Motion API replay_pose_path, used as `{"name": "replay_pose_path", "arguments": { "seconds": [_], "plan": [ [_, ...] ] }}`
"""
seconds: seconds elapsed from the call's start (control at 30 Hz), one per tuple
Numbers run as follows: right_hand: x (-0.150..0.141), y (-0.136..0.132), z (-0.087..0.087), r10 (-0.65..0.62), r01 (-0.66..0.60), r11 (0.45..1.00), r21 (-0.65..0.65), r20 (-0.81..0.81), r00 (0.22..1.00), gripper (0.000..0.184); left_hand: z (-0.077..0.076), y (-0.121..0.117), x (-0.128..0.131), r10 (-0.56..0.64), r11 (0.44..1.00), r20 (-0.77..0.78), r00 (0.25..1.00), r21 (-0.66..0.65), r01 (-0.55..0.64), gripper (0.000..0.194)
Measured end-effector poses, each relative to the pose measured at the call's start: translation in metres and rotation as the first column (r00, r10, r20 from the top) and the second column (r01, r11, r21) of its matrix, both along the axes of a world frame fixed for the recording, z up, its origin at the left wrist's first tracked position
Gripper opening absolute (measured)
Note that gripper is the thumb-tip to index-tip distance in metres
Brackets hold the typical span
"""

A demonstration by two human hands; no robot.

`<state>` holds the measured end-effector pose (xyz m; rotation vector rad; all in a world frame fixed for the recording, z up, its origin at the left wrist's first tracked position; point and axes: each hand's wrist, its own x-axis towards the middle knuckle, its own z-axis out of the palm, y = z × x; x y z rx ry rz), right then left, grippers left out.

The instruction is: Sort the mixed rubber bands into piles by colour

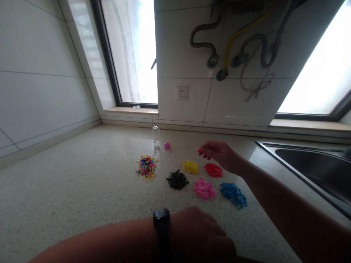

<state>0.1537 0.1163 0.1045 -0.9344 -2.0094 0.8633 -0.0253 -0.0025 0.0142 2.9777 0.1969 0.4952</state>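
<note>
Above the counter (82, 190), just behind the red pile (214, 170), the right hand (216, 150) grasps a small pink piece (197, 148) between thumb and fingers. The left hand (200, 233) lies in the foreground, back upward; its fingers are hidden, so its grip cannot be told. The pink pile (204, 189) lies between the black pile (177, 179) and the blue pile (234, 194). A light fingertip pinch should suit so slight a piece; the right forearm (279, 199) is best kept raised, clear of the blue pile.
</note>
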Motion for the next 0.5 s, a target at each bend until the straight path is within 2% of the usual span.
{"name": "replay_pose_path", "arguments": {
  "seconds": [0.1, 0.23, 0.33, 0.5],
  "plan": [
    [0.029, -0.012, -0.01, -0.113, 0.113, 0.994, -0.013, -0.084, 0.99, 0.027, 0.001, 0.0, 0.001, 0.005, 1.0, -0.009, 1.0, 0.001, -0.005, 0.021],
    [0.045, -0.014, -0.035, -0.228, 0.225, 0.974, -0.041, -0.179, 0.957, 0.028, 0.004, 0.0, 0.003, 0.001, 1.0, -0.027, 1.0, 0.028, 0.0, 0.019],
    [0.046, -0.015, -0.044, -0.247, 0.246, 0.969, -0.029, -0.211, 0.946, 0.028, 0.005, 0.0, 0.003, -0.006, 0.999, -0.039, 0.999, 0.034, 0.008, 0.018],
    [0.044, -0.021, -0.045, -0.208, 0.204, 0.978, -0.041, -0.224, 0.952, 0.026, 0.009, 0.001, 0.005, -0.003, 1.0, -0.069, 0.998, 0.004, 0.003, 0.016]
  ]
}}
